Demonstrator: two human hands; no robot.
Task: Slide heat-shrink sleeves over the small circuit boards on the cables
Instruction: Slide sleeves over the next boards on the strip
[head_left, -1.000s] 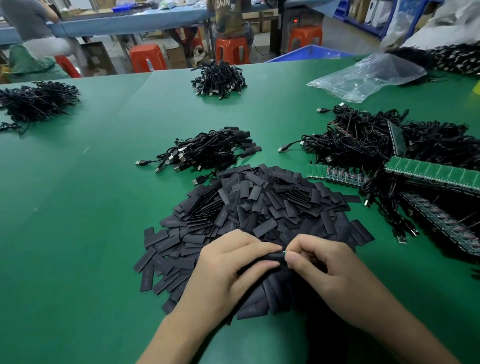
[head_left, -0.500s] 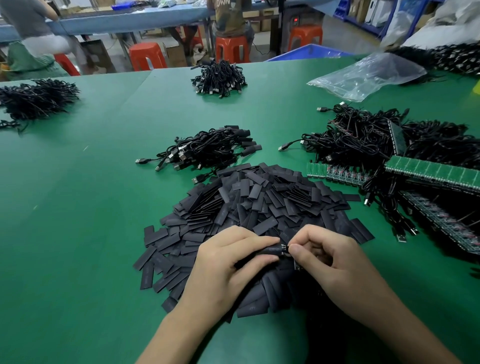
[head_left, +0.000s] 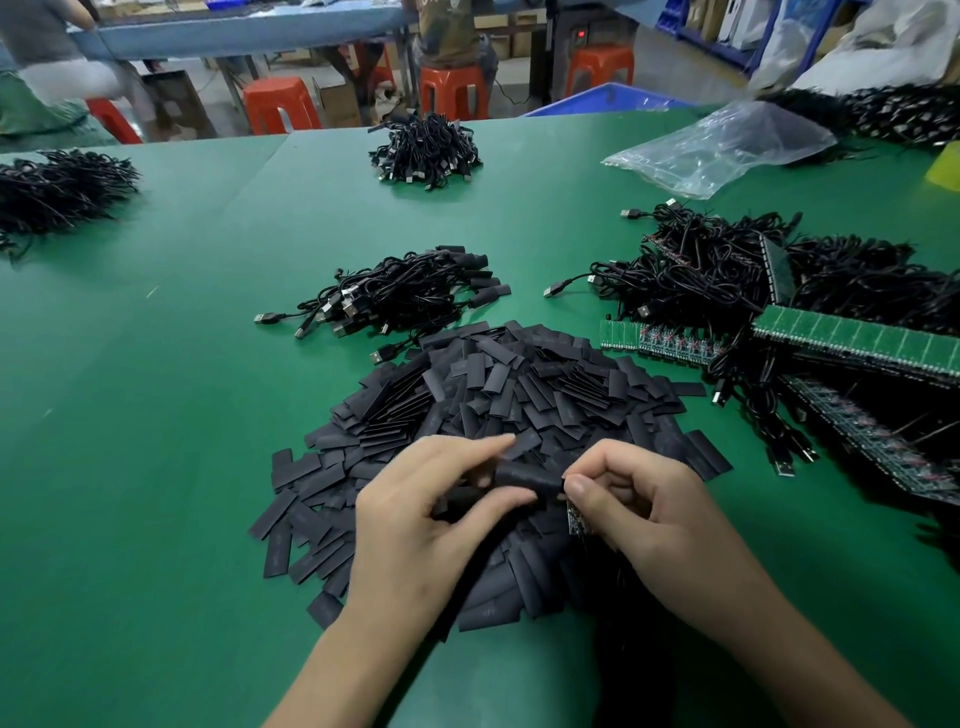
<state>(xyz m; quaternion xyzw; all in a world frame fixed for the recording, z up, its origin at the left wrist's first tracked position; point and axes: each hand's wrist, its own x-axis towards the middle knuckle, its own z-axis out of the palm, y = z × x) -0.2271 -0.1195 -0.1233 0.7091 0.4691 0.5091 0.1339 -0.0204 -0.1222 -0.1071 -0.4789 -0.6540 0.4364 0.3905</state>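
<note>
A black heat-shrink sleeve (head_left: 524, 477) is held just above a large pile of flat black sleeves (head_left: 498, 395). My left hand (head_left: 431, 514) pinches the sleeve's left end between thumb and fingers. My right hand (head_left: 639, 499) pinches at the sleeve's right end, and a small circuit board (head_left: 577, 517) shows just below its thumb. The cable attached to the board is hidden under my hands.
A bundle of sleeved USB cables (head_left: 400, 296) lies behind the pile. Tangled cables with green circuit board strips (head_left: 852, 338) fill the right side. More cable heaps (head_left: 426, 148) lie far back and at the left (head_left: 57, 187). A clear plastic bag (head_left: 727, 145) lies far right.
Both hands have lifted slightly off the pile. The sleeve now shows more fully between my fingers, and the small board has appeared below my right thumb.
</note>
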